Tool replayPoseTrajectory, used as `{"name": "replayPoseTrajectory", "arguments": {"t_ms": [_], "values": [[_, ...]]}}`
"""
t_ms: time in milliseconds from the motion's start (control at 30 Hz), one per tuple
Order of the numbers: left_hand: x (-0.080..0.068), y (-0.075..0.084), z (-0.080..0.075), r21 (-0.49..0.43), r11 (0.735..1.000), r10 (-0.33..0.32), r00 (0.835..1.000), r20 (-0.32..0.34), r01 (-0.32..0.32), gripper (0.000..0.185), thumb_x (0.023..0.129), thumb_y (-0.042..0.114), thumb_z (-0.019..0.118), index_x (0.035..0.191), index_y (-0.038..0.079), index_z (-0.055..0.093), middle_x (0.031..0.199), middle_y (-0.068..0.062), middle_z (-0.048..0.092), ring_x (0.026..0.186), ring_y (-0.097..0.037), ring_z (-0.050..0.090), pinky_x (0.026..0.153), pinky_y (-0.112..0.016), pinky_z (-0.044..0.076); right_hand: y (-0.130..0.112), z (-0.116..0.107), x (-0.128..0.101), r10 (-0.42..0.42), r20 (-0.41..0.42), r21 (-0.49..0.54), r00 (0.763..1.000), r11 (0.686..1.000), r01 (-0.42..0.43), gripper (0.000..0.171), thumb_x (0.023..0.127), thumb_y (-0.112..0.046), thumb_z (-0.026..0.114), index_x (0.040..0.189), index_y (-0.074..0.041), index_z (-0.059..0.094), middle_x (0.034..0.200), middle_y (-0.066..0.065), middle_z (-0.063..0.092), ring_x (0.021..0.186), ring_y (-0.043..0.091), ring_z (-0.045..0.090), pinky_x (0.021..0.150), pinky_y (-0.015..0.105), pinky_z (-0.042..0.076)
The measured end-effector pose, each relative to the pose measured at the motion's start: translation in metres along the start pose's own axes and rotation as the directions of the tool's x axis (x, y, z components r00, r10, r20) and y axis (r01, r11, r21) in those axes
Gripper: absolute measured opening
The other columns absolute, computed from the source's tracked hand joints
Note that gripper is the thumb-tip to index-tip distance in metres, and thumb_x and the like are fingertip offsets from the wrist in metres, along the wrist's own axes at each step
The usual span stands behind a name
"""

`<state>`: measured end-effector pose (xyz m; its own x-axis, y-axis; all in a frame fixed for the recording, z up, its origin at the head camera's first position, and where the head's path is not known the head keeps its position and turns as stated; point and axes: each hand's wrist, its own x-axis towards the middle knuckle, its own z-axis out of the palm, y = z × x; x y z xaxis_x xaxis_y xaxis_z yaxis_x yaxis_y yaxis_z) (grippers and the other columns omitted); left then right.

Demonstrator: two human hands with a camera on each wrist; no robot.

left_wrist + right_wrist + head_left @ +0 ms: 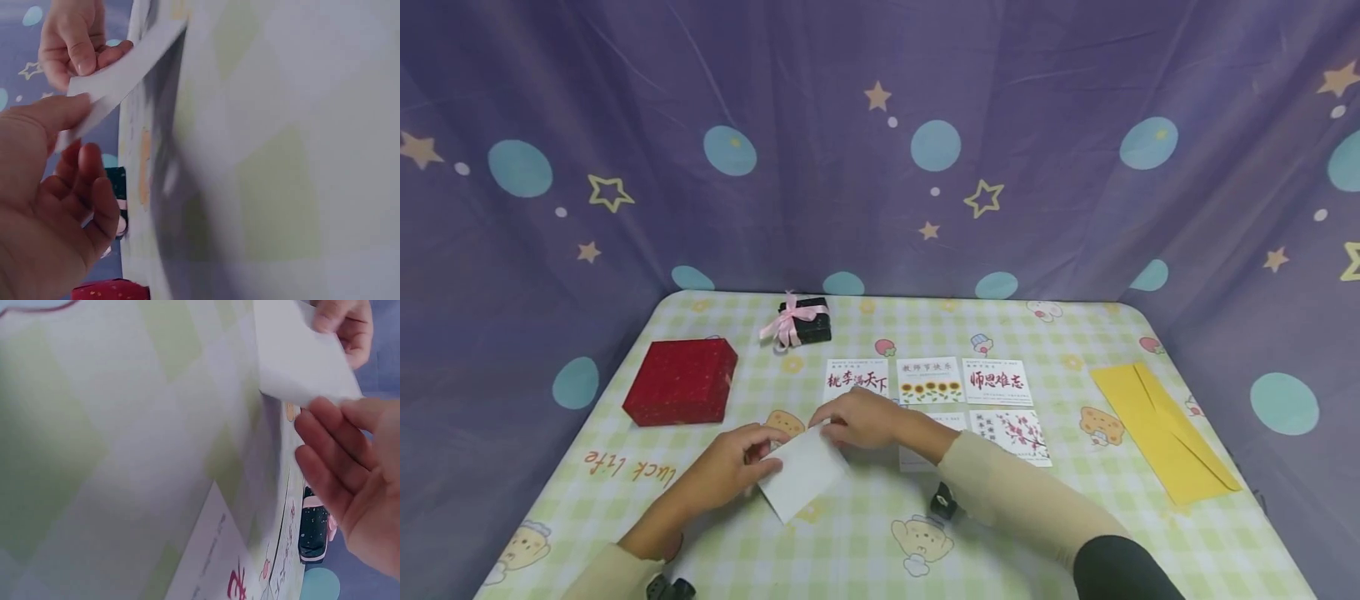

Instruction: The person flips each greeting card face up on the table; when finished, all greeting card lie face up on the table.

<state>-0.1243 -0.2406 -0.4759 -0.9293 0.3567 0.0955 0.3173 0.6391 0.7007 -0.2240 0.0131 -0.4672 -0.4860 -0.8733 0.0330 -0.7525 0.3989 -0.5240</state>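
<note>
Both hands pinch a white card (802,472) just above the bench (865,542) (checked cloth): the left hand (733,465) holds its near-left edge, the right hand (859,419) its far corner. Printed cards (929,381) lie just beyond.

Lower card row (925,457) partly hidden behind right forearm (1000,492).

Left hand (44,206): white card (119,75) is pinched at its near end by the thumb | Right hand (72,40): the far end is gripped | Card is held above checked tablecloth (281,156) | Black box (117,200) and red box (109,291) are seen beyond
</note>
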Motion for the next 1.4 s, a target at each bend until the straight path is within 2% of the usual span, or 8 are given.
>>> {"name": "replayPoseTrajectory", "arguments": {"t_ms": [100,300,467,533,633,833,1067,1400], "values": [[0.002,0.004,-0.006,0.002,0.998,-0.069,0.995,-0.077,0.070,0.019,0.089,0.018,0.078,0.108,0.014,0.077,0.070,0.009,0.051,0.062,0.000,0.045,0.056,-0.021,0.042,0.002,-0.002,-0.003,-0.007,-0.108,0.033,0.994,0.999,0.010,0.021,0.102,-0.021,0.061,0.116,-0.022,0.077,0.102,-0.010,0.078,0.077,-0.007,0.060,0.077,0.012,0.047],[0.004,0.007,-0.016,0.015,0.987,-0.157,0.980,-0.120,0.160,0.022,0.094,0.035,0.073,0.105,0.018,0.081,0.055,0.007,0.047,0.049,-0.002,0.038,0.048,-0.023,0.037,0.002,-0.007,-0.008,-0.003,-0.196,0.106,0.981,0.994,0.025,0.022,0.102,-0.019,0.062,0.118,-0.016,0.077,0.106,-0.002,0.079,0.061,-0.003,0.052,0.061,0.015,0.044],[0.005,0.004,-0.014,0.025,0.986,-0.159,0.978,-0.136,0.164,0.022,0.097,0.031,0.070,0.112,0.019,0.079,0.088,0.002,0.073,0.069,0.001,0.055,0.062,-0.021,0.048,0.005,-0.005,-0.012,0.052,-0.248,0.169,0.967,0.986,-0.009,0.019,0.100,-0.021,0.065,0.111,-0.015,0.079,0.104,-0.001,0.079,0.074,-0.002,0.060,0.070,0.014,0.049],[0.007,0.004,-0.010,0.029,0.987,-0.151,0.977,-0.149,0.157,0.019,0.097,0.027,0.071,0.113,0.019,0.078,0.106,0.002,0.076,0.081,0.000,0.060,0.070,-0.021,0.052,0.007,-0.003,-0.012,0.082,-0.281,0.202,0.956,0.979,-0.024,0.016,0.099,-0.021,0.068,0.105,-0.014,0.081,0.099,-0.002,0.079,0.078,-0.001,0.063,0.071,0.016,0.051],[0.012,0.004,-0.003,0.051,0.992,-0.108,0.982,-0.155,0.118,0.019,0.094,0.018,0.073,0.113,0.017,0.077,0.106,0.001,0.073,0.085,-0.002,0.061,0.074,-0.021,0.054,0.008,0.001,-0.010,0.103,-0.313,0.224,0.944,0.974,-0.033,0.013,0.096,-0.016,0.070,0.106,-0.013,0.079,0.094,-0.001,0.078,0.077,0.001,0.064,0.071,0.016,0.052],[0.018,0.006,0.005,0.137,0.988,-0.042,0.985,-0.168,0.065,0.030,0.088,0.008,0.078,0.118,0.009,0.071,0.098,-0.001,0.064,0.083,-0.007,0.058,0.075,-0.024,0.055,0.003,0.004,-0.009,0.100,-0.280,0.191,0.955,0.980,-0.047,0.043,0.091,-0.004,0.068,0.134,-0.014,0.066,0.090,0.001,0.073,0.075,0.001,0.063,0.070,0.015,0.052],[0.018,0.005,0.003,0.181,0.966,-0.166,0.979,-0.122,0.187,0.046,0.089,0.014,0.077,0.133,0.008,0.063,0.109,-0.008,0.060,0.091,-0.015,0.059,0.079,-0.031,0.054,0.002,-0.002,-0.015,0.089,-0.195,0.132,0.977,0.989,-0.064,0.063,0.085,0.001,0.065,0.146,-0.015,0.057,0.078,-0.004,0.054,0.069,0.004,0.046,0.066,0.017,0.042],[0.014,0.003,0.002,0.153,0.971,-0.170,0.980,-0.101,0.184,0.053,0.091,0.016,0.076,0.140,0.010,0.058,0.107,-0.008,0.064,0.093,-0.016,0.061,0.080,-0.033,0.053,0.008,0.003,-0.020,0.218,-0.207,0.343,0.954,0.929,-0.138,0.073,0.088,0.000,0.058,0.157,-0.017,0.040,0.089,0.003,0.054,0.057,0.002,0.044,0.055,0.017,0.042]]}}
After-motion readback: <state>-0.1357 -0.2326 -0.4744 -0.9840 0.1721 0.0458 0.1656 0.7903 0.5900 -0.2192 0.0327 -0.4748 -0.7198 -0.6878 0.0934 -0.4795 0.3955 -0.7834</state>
